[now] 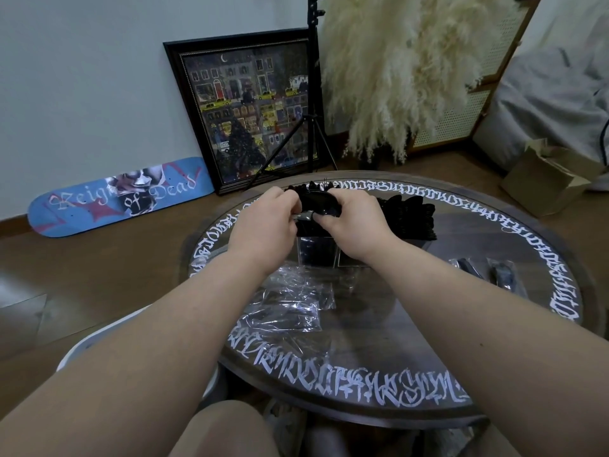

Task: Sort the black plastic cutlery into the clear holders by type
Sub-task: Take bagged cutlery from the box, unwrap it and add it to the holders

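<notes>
Head view shows left hand (pixel 268 219) and right hand (pixel 352 216) pinching a wrapped spoon (pixel 321 204) near the table's (pixel 494 341) far edge; likely light, slippery, best held by its handle.

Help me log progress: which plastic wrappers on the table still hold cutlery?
The two wrapped packets at the right edge; the crumpled wrappers between the forearms look empty.
</notes>
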`<state>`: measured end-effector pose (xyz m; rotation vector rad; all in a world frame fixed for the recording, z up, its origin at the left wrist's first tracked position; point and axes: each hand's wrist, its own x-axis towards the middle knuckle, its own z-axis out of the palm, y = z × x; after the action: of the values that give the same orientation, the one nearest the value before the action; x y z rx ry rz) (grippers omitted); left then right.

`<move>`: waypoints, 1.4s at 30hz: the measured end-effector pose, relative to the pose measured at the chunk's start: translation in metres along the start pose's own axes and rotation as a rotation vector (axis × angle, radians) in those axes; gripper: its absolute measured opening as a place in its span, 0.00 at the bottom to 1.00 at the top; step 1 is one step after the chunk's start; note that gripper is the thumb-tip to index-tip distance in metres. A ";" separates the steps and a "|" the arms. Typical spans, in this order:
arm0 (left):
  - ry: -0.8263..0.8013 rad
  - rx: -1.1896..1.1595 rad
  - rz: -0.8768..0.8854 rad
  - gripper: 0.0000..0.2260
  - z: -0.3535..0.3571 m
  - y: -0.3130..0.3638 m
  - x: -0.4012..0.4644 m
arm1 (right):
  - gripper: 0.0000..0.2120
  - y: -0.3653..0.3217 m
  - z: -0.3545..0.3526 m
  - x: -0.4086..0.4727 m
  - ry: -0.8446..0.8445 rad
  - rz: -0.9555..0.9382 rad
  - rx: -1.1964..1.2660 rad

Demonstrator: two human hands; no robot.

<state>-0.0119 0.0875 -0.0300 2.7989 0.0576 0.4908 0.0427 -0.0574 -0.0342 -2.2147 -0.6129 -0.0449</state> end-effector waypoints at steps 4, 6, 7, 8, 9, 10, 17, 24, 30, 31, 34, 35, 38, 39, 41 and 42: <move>-0.014 0.041 0.004 0.10 -0.002 0.000 0.008 | 0.14 0.002 -0.006 0.000 -0.036 -0.007 0.041; 0.016 0.032 -0.036 0.10 -0.005 -0.002 0.013 | 0.11 0.007 -0.012 0.000 -0.032 0.000 0.044; 0.031 0.015 -0.063 0.10 -0.007 -0.005 0.015 | 0.08 0.012 -0.015 0.000 -0.026 0.007 0.044; 0.036 -0.002 -0.080 0.10 -0.010 -0.008 0.017 | 0.06 0.016 -0.017 0.000 -0.031 0.013 0.039; 0.026 -0.011 -0.081 0.10 -0.012 -0.011 0.017 | 0.06 0.019 -0.019 0.001 -0.045 0.022 0.030; 0.006 -0.008 -0.068 0.09 -0.013 -0.012 0.017 | 0.07 0.022 -0.020 0.001 -0.062 0.029 0.018; -0.146 0.060 0.147 0.08 0.004 -0.008 -0.012 | 0.12 0.014 -0.022 -0.009 -0.060 0.092 0.084; -0.368 0.220 0.156 0.19 0.029 -0.003 -0.035 | 0.05 0.017 -0.037 -0.037 -0.086 0.190 0.189; -0.222 0.024 0.124 0.22 0.027 0.033 -0.024 | 0.07 0.024 -0.046 -0.053 -0.049 0.277 0.261; -0.186 -0.072 0.101 0.21 0.023 0.043 -0.020 | 0.08 0.024 -0.048 -0.055 -0.048 0.286 0.292; -0.136 -0.345 0.013 0.16 0.012 0.066 -0.009 | 0.08 0.022 -0.054 -0.060 -0.056 0.296 0.353; -0.122 -0.384 0.007 0.13 0.009 0.071 -0.007 | 0.08 0.022 -0.056 -0.061 -0.058 0.299 0.374; -0.101 -0.442 -0.006 0.06 0.004 0.080 -0.003 | 0.07 0.022 -0.062 -0.064 -0.053 0.307 0.426; -0.103 -0.455 -0.008 0.05 0.003 0.082 -0.003 | 0.07 0.023 -0.064 -0.065 -0.035 0.294 0.395; -0.104 -0.447 0.006 0.04 0.000 0.085 -0.002 | 0.09 0.026 -0.068 -0.063 0.001 0.264 0.307; -0.089 -0.416 0.020 0.04 -0.004 0.087 -0.001 | 0.11 0.027 -0.070 -0.062 0.030 0.265 0.288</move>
<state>-0.0151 0.0055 -0.0012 2.4099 -0.0832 0.3357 0.0118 -0.1488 -0.0215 -1.9920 -0.2844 0.1381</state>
